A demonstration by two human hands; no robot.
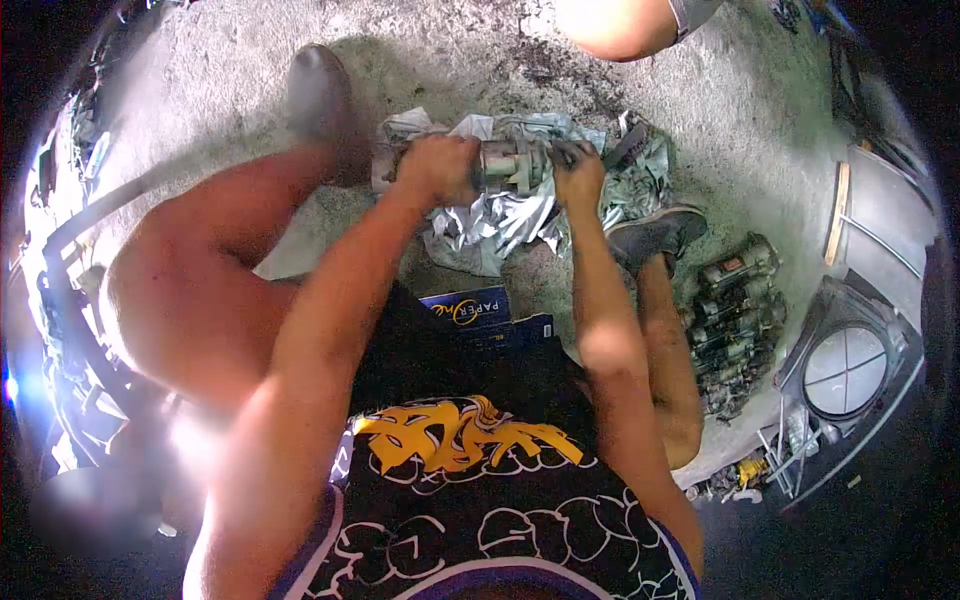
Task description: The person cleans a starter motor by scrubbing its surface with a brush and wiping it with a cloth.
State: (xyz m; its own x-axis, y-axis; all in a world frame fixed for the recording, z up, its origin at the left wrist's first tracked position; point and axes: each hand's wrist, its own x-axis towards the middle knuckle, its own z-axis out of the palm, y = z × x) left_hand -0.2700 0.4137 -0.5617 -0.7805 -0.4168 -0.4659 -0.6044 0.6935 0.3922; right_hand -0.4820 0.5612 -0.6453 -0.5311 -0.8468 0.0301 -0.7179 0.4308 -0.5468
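A grimy metal cylinder that looks like a starter motor (510,166) lies crosswise on a crumpled pale plastic sheet (490,228) between my feet. My left hand (440,168) is wrapped round its body, left of the middle. At the right end of the motor, my right hand (578,178) is closed, its fingers darkened and bent against the end. Whatever those fingers grip is too small and dark to tell. Just right of that hand, a dark flat bar-like piece (628,150) rests on the sheet.
A blue PaperOne carton piece (470,308) lies before my lap. Several similar greasy motors (735,320) are lined up on the right, near a grey panel with a round opening (845,370). My shoe (660,235) borders the sheet. Another person's bare limb (620,25) shows at the top.
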